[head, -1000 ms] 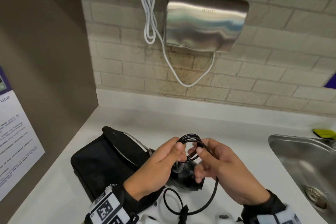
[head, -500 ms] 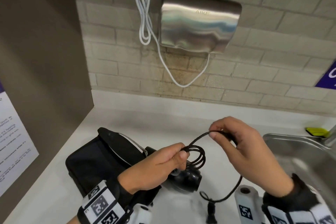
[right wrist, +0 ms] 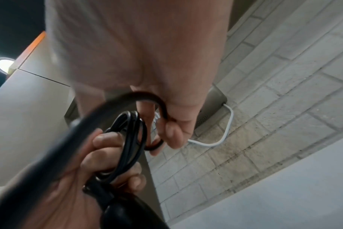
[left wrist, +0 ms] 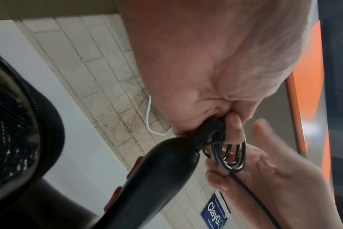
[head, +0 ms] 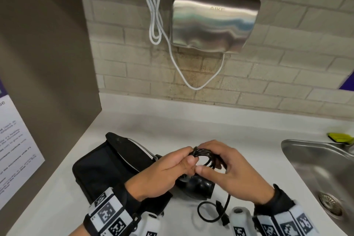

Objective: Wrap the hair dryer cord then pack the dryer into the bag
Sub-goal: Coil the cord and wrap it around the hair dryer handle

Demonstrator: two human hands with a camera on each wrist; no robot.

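A black hair dryer point(head: 199, 186) hangs below my hands over the white counter, its handle point(left wrist: 157, 173) rising to my left hand. My left hand point(head: 172, 166) pinches a coil of black cord point(head: 204, 156) at the handle's end; the loops point(left wrist: 227, 156) show beneath its fingertips. My right hand point(head: 226, 166) grips the cord point(right wrist: 159, 106) just right of the coil, fingers curled round the strand. The loose tail of cord point(head: 212, 210) with the plug droops near the front edge. A black bag point(head: 107, 166) lies open to the left, partly under my left forearm.
A steel sink point(head: 321, 174) is sunk in the counter at the right, with a yellow-green sponge point(head: 341, 137) behind it. A steel hand dryer point(head: 212, 21) with a white cable point(head: 155, 15) hangs on the brick wall. A grey panel with a notice point(head: 17, 140) bounds the left.
My right hand, which had drawn a length of cord out to the upper right, has come back to the left hand and laid another loop on the coil. The loose tail is shorter.
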